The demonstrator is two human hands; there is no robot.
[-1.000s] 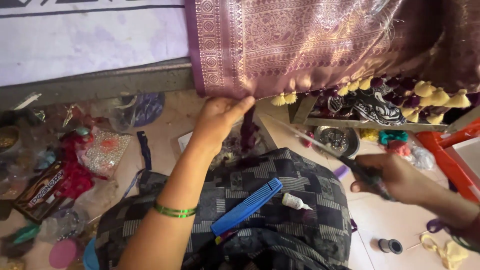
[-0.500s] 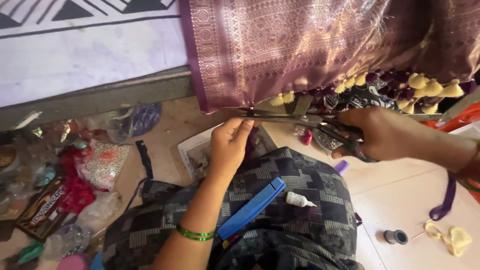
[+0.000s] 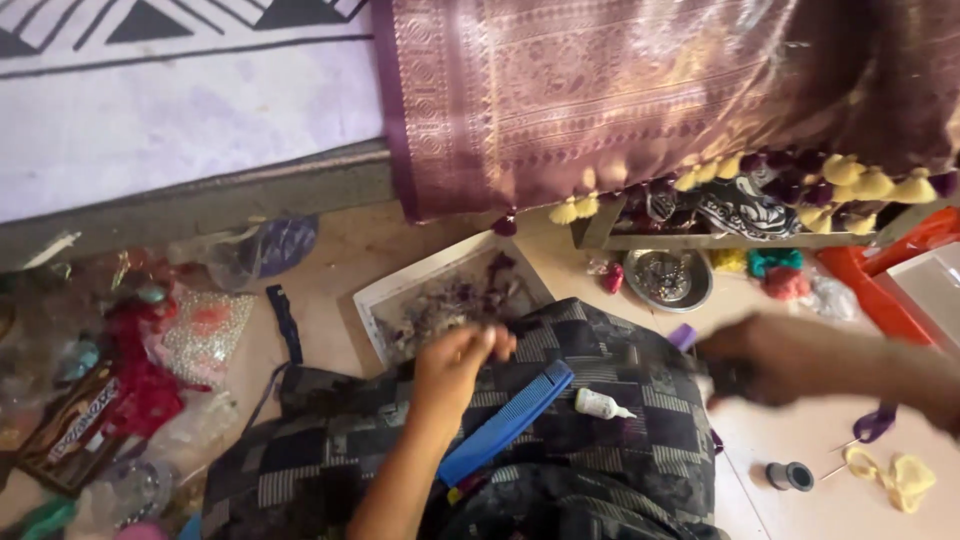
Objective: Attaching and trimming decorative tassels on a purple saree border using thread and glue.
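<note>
My left hand [image 3: 458,362] hovers low over my lap with its fingertips pinched together, just beside a white tray [image 3: 430,268] of purple thread scraps. My right hand [image 3: 775,355] is blurred at the right, closed around dark scissors [image 3: 730,378]. A blue comb [image 3: 505,422] and a small white glue bottle [image 3: 600,404] lie on the dark checked cloth [image 3: 640,440] over my lap. Above hangs a purple woven sari [image 3: 600,100], edged with yellow and purple tassels [image 3: 860,182].
A steel bowl [image 3: 668,278] sits under a low frame. An orange stand [image 3: 880,280] is at the right. A black spool [image 3: 790,476] and yellow thread [image 3: 900,478] lie on the floor. Red thread and packets [image 3: 130,370] clutter the left.
Both hands have dropped from the sari's tasselled edge down to my lap. The left hand moved toward the tray, and the right hand with the scissors pulled away to the right.
</note>
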